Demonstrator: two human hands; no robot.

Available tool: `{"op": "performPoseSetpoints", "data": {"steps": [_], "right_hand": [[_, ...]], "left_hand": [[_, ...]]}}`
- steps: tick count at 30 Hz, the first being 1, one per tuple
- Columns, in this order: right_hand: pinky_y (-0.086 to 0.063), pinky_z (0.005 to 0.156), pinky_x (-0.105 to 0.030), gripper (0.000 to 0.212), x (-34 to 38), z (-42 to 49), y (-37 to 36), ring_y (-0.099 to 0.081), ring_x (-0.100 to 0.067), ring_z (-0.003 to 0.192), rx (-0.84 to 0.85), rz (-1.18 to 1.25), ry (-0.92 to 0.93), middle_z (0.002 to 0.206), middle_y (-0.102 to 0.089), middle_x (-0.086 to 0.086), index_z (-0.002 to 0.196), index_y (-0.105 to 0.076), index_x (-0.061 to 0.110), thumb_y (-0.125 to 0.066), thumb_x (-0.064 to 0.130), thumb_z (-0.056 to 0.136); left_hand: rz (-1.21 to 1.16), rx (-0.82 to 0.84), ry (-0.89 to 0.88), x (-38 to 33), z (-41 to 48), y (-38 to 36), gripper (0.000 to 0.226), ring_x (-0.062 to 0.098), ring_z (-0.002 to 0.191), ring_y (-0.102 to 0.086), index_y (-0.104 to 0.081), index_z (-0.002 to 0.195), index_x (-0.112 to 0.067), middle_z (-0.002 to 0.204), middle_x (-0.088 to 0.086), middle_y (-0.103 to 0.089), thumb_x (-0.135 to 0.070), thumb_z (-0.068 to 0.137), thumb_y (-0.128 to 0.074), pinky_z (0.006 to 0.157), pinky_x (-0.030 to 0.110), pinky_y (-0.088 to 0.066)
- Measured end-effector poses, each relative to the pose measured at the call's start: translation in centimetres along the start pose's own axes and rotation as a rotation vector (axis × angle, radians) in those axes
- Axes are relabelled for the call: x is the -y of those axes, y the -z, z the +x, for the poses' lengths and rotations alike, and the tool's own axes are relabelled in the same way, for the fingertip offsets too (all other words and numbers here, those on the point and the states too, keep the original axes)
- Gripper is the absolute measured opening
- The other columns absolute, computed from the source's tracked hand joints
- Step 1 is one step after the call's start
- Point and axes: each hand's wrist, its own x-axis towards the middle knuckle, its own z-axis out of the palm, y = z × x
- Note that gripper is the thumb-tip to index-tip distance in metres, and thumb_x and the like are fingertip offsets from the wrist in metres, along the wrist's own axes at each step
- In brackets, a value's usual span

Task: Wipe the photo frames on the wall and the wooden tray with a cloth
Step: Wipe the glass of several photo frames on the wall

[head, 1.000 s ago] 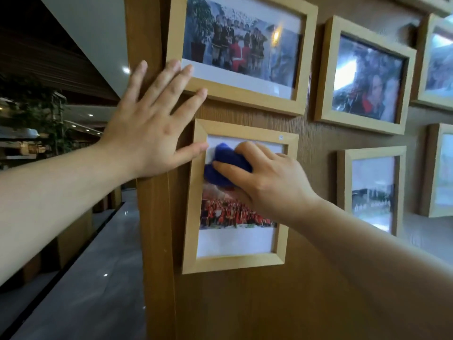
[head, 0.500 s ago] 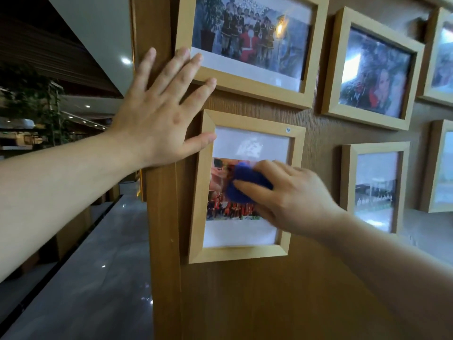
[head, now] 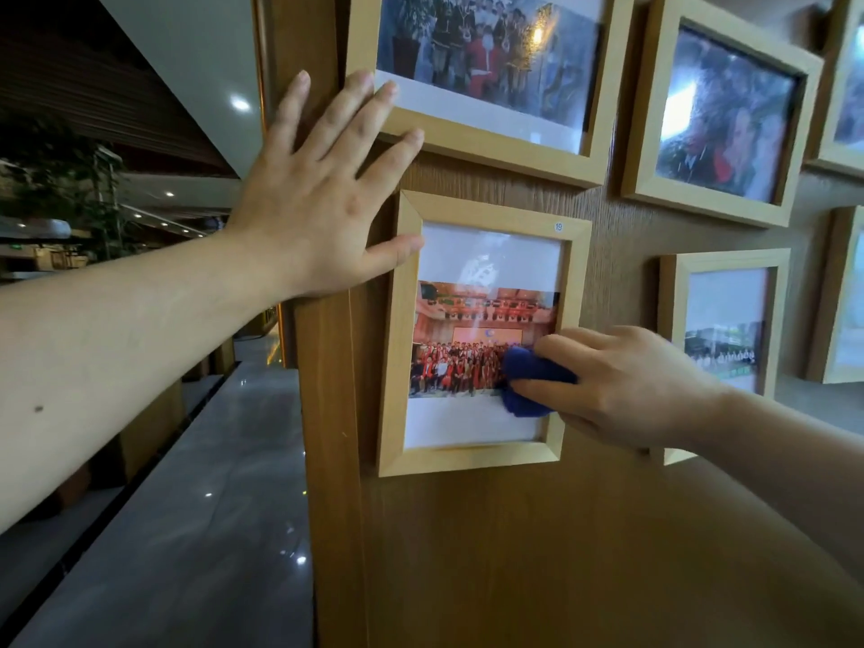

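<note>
The right hand (head: 622, 385) grasps a bunched blue cloth (head: 533, 383) and presses it on the glass of the small photo frame (head: 477, 334), at the lower right corner. The left hand (head: 322, 198) lies flat and released on the wooden wall (head: 514, 554), its thumb touching the frame's left edge. The cloth looks soft; the glass seems fragile and slippery, so I would press lightly and steady the frame by its wooden border.

Left hand (head: 322, 198) flat, fingers spread; right hand (head: 626, 385) seemingly curled, gripping.
</note>
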Motion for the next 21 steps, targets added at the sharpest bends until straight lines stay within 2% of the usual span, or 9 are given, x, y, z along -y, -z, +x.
{"op": "performPoseSetpoints", "data": {"steps": [3,8,13,17,21], "right_hand": [[-0.050,0.058,-0.035,0.043,2.7,2.2,-0.1,-0.050,-0.021,0.082,-0.032,0.042,0.052,0.103,-0.053,-0.006,0.124,-0.051,0.021,-0.064,0.017,0.083],[-0.045,0.053,-0.036,0.031,5.7,5.0,-1.3,-0.041,-0.020,0.076,-0.090,0.091,0.118,0.102,-0.051,-0.009,0.117,-0.054,0.018,-0.044,0.009,0.090],[-0.044,0.053,-0.035,0.035,4.8,3.6,-1.7,-0.045,-0.022,0.077,-0.097,0.081,0.111,0.100,-0.051,-0.008,0.122,-0.052,0.019,-0.050,0.009,0.089],[-0.036,0.052,-0.029,0.039,3.2,1.1,-2.1,-0.043,-0.019,0.075,-0.053,0.029,0.069,0.095,-0.049,-0.004,0.119,-0.055,0.023,-0.063,0.012,0.082],[-0.045,0.053,-0.033,0.045,2.2,-1.0,-2.3,-0.047,-0.020,0.079,0.035,-0.003,0.059,0.099,-0.052,-0.005,0.120,-0.053,0.022,-0.067,0.011,0.078]], "left_hand": [[-0.016,-0.001,0.005,-0.1,-0.1,0.0,0.083,0.031,0.150,-0.005,-0.025,0.149,-0.013,0.161,0.021,-0.015,-0.066,0.086,-0.034,0.117,0.062,-0.004],[-0.022,0.003,0.003,-0.3,-0.1,0.2,0.082,0.032,0.150,-0.006,-0.026,0.148,-0.013,0.160,0.021,-0.015,-0.066,0.086,-0.034,0.117,0.063,-0.004],[-0.011,-0.005,-0.003,-0.3,0.0,0.2,0.080,0.032,0.149,-0.007,-0.027,0.148,-0.012,0.160,0.021,-0.016,-0.064,0.088,-0.032,0.117,0.063,-0.005],[-0.011,-0.001,0.000,-0.2,0.1,0.2,0.081,0.032,0.149,-0.007,-0.027,0.148,-0.012,0.160,0.021,-0.016,-0.065,0.087,-0.033,0.117,0.063,-0.004],[-0.014,-0.002,-0.001,-0.2,-0.2,0.1,0.080,0.033,0.149,-0.008,-0.028,0.147,-0.012,0.160,0.022,-0.018,-0.064,0.087,-0.034,0.117,0.063,-0.005]]}}
